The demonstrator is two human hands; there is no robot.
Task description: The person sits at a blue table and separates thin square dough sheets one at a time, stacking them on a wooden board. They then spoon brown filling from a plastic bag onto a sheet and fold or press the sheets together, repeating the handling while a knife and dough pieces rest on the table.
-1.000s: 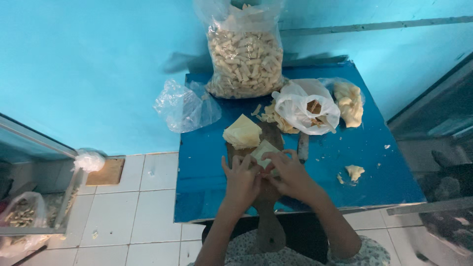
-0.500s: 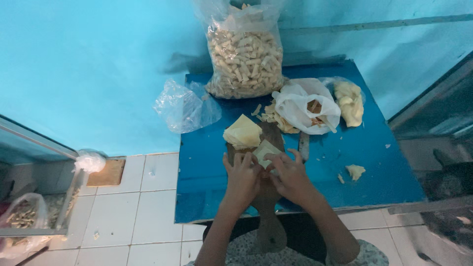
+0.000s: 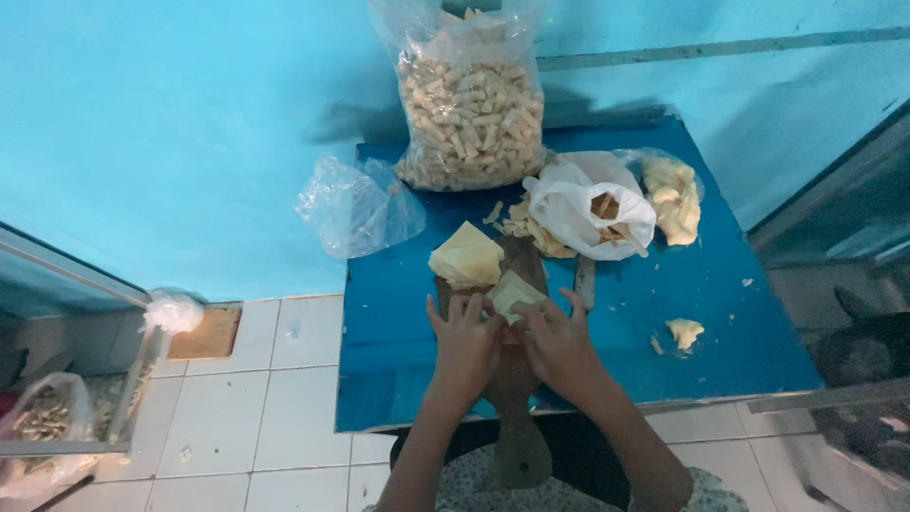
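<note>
A person's left hand (image 3: 464, 341) and right hand (image 3: 559, 343) met over a wooden cutting board (image 3: 517, 379) on a blue tabletop (image 3: 664, 313), both closed around a pale square wrapper sheet (image 3: 513, 292) that lay just ahead of the fingertips. The board's long axis ran toward the person, handle nearest. Both hands stood equally near the sheet, fingers curled, pinching its near edge. A stack of similar sheets (image 3: 465, 256) sat just beyond on the left, below a large bag of rolled snacks (image 3: 471, 109).

Pale yellow dough sheets (image 3: 466, 256) lie on a brown board (image 3: 517, 379) atop a blue table (image 3: 720, 294).
</note>
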